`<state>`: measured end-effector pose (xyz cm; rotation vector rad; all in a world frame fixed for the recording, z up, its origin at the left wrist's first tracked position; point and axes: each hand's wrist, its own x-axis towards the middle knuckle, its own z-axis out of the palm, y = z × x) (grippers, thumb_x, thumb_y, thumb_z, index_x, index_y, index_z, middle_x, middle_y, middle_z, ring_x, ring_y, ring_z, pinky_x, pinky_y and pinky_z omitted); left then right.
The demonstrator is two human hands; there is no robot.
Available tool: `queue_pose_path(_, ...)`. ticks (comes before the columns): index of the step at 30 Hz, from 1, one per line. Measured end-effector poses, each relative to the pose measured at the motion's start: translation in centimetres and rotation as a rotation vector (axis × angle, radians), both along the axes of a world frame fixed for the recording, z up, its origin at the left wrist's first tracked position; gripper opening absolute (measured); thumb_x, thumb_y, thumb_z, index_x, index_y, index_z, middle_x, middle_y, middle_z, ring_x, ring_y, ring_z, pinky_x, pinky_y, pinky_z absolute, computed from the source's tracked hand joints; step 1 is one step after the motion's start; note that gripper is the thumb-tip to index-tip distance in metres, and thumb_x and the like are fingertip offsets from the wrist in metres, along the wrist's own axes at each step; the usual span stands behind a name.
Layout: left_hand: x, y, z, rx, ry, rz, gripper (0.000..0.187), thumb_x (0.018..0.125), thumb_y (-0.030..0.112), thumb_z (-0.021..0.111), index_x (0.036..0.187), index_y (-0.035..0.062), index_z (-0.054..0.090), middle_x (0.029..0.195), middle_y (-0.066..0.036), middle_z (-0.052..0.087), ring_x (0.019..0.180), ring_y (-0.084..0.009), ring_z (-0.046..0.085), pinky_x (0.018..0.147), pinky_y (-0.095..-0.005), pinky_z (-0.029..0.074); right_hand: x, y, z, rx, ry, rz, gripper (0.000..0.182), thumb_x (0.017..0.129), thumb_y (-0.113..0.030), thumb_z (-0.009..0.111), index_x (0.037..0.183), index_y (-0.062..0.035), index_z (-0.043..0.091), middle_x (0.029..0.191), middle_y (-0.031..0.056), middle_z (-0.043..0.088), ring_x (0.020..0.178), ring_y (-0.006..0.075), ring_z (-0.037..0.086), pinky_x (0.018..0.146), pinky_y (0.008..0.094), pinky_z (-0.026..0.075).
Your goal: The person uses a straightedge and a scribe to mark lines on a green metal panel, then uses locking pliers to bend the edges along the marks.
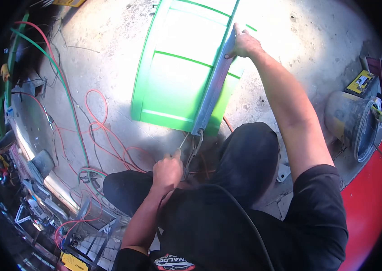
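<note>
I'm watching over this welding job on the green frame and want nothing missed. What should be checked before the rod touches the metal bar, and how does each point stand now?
1. Right hand steadying the grey metal bar: ok, it grips the bar's upper end.
2. Left hand holding the electrode holder: ok, fingers closed around it.
3. Rod tip at the bar's lower end: cannot tell, too thin to see contact.
4. Gloves on both hands: not ok, both are bare.
5. Orange cables clear of the work spot: not ok, loops lie close beside the green frame.
6. Bucket out of the way: ok, off to the right.
</note>
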<state>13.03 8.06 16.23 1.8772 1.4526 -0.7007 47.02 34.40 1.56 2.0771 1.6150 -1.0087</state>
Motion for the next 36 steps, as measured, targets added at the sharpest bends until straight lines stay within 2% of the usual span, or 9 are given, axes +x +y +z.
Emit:
queue_pose_path(3,3.5,5.2,0.3,0.18,-0.11,0.047,0.036,0.091,0.013,0.058,0.126,0.0055,0.062,0.09,-0.023,0.066,0.074,-0.04,0.07,0.068,-0.05,0.057,-0.2,-0.1,0.4,-0.004,-0.018,0.007,0.139,0.062,-0.046,0.093,0.16,-0.0145,0.001,0.144,0.0208,0.046,0.13,0.0335,0.052,0.107,0.044,0.047)
queue_pose_path(6,6.6,10.0,-3.9,0.328,-0.177,0.023,0.034,0.093,0.014,0.057,0.126,0.0071,0.063,0.09,-0.023,0.066,0.075,-0.041,0.069,0.069,-0.0512,0.057,-0.4,-0.3,0.7,0.015,-0.034,0.014,0.138,0.062,-0.046,0.093,0.16,-0.0146,0.002,0.144,0.0207,0.046,0.13,0.0333,0.052,0.106,0.044,0.047)
queue_pose_path(11,10.6,13.2,-6.9,0.374,-0.164,-0.059,0.035,0.093,0.016,0.057,0.127,0.0072,0.063,0.089,-0.022,0.066,0.075,-0.0401,0.07,0.068,-0.0498,0.057,-0.5,-0.4,1.3,0.044,-0.039,0.005,0.137,0.062,-0.044,0.093,0.16,-0.0146,0.003,0.145,0.0213,0.045,0.131,0.0344,0.051,0.105,0.045,0.047)
queue_pose_path(17,9.5,10.3,-6.8,0.339,-0.076,-0.106,0.037,0.092,0.016,0.058,0.126,0.005,0.063,0.089,-0.021,0.067,0.073,-0.0374,0.071,0.066,-0.047,0.059,-0.5,-0.5,0.9,0.067,-0.036,-0.029,0.136,0.06,-0.042,0.094,0.16,-0.0163,0.006,0.143,0.0209,0.046,0.132,0.034,0.05,0.105,0.0452,0.046)
queue_pose_path(20,7.5,7.1,-5.0,0.283,-0.036,-0.133,0.037,0.091,0.014,0.058,0.126,0.0035,0.064,0.088,-0.02,0.067,0.071,-0.0357,0.071,0.064,-0.0451,0.059,-0.6,-0.5,1.0,0.059,-0.03,-0.032,0.136,0.06,-0.042,0.094,0.16,-0.0166,0.006,0.143,0.0204,0.047,0.131,0.0336,0.051,0.105,0.0448,0.046)
queue_pose_path(23,5.4,4.2,-3.4,0.206,-0.003,-0.16,0.039,0.09,0.012,0.057,0.127,0.0013,0.063,0.088,-0.022,0.067,0.071,-0.0361,0.071,0.064,-0.0451,0.059,-0.6,-0.4,0.9,0.051,-0.032,-0.038,0.136,0.06,-0.041,0.095,0.16,-0.017,0.006,0.143,0.0198,0.047,0.13,0.0333,0.052,0.106,0.0444,0.046)
queue_pose_path(25,4.2,2.7,-2.4,0.06,0.028,-0.179,0.041,0.089,0.01,0.056,0.128,-0.001,0.061,0.089,-0.023,0.067,0.071,-0.0366,0.071,0.064,-0.0445,0.059,-0.6,-0.4,0.7,0.061,-0.04,-0.038,0.137,0.06,-0.041,0.095,0.16,-0.017,0.004,0.144,0.0202,0.046,0.129,0.0333,0.053,0.106,0.044,0.046)
queue_pose_path(32,2.6,0.3,-1.8,0.066,-0.016,-0.124,0.042,0.09,0.012,0.054,0.13,-0.001,0.059,0.094,-0.023,0.067,0.071,-0.0366,0.071,0.064,-0.0446,0.058,-0.4,-0.5,0.5,0.067,-0.028,-0.012,0.136,0.062,-0.043,0.093,0.16,-0.0143,0.003,0.144,0.0224,0.045,0.129,0.0345,0.053,0.104,0.0444,0.047)
queue_pose_path(36,1.2,-1.3,-1.3,-0.009,0.058,-0.156,0.043,0.09,0.012,0.053,0.131,-0.0017,0.058,0.092,-0.02,0.068,0.075,-0.0337,0.072,0.064,-0.0426,0.059,-0.7,-0.5,0.3,0.065,-0.042,-0.007,0.136,0.062,-0.044,0.093,0.16,-0.0142,0.003,0.143,0.0225,0.046,0.128,0.0349,0.053,0.104,0.0446,0.047)
